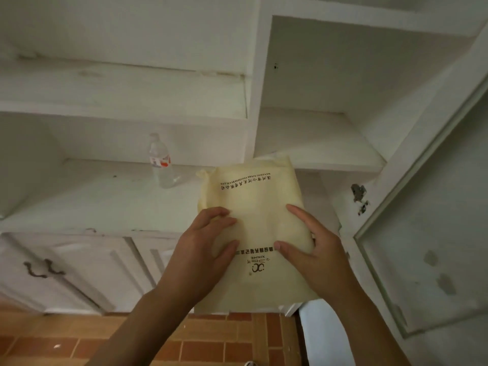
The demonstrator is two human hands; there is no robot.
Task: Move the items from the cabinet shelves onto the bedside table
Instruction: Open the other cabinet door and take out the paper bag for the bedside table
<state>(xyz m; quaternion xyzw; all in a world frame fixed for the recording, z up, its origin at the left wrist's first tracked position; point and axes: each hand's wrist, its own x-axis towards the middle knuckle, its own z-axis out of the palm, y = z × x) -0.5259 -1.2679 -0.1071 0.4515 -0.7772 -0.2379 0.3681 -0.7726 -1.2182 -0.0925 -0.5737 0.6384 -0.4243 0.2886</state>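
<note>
A pale yellow paper package [253, 204] with black printed text is held in front of the white cabinet, over the edge of the lower shelf [105, 196]. My left hand [203, 249] grips its left side, fingers curled on top. On its right side my right hand [314, 249] holds it too, with the thumb pressed on the top face. A clear plastic water bottle [162, 161] with a red and white label stands on the lower shelf, left of the package.
Upper shelves [317, 143] of the white cabinet hold nothing visible. An open cabinet door [427, 233] stands at the right. Closed lower doors with dark handles [42, 268] sit below the shelf. Orange tiled floor [198, 347] lies beneath.
</note>
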